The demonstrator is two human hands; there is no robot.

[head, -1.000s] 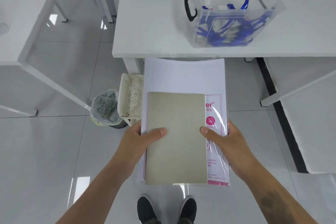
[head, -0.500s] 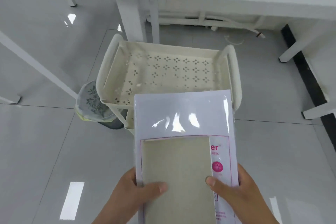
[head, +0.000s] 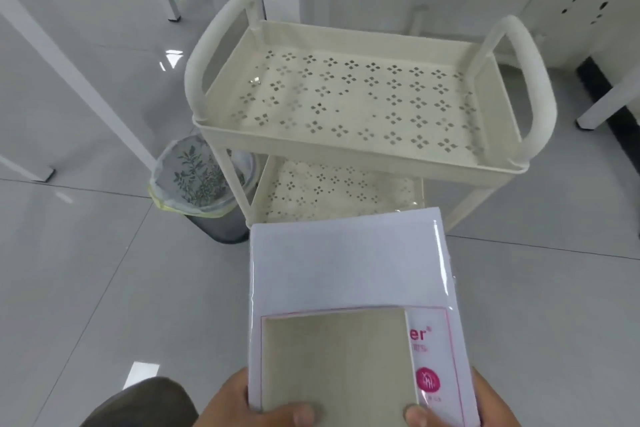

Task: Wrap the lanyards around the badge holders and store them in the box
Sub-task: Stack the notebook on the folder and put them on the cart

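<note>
both hands hold a flat stack — a wrapped pack of white paper (head: 349, 267) with a grey-green card (head: 336, 360) lying on top. the left hand (head: 239, 402) grips the near left edge, thumb pressed on the card; the right hand (head: 485, 402) grips the near right edge, thumb on the card's right corner. the fingers under the stack are hidden, so only the thumbs can be confirmed.

change since one second ago: the worktop and the clear box of blue lanyards have left the view. the camera has dropped and moved in, and a cream two-tier cart (head: 360, 152) now fills the middle of the frame. the stack's far edge hangs just in front of the cart, below its top tray and overlapping the lower shelf in the picture.

location of task items: the box, the lanyards and the badge holders are not in view at this moment; their present state cannot be told.

assessment: the stack is probably being put away on the cart — a clearing step, not part of the wrapping itself. no lanyard work is in hand. a lined waste bin (head: 204, 180) stands on the floor, just left of the cart. a dark knee (head: 142, 402) shows at the lower left.
</note>
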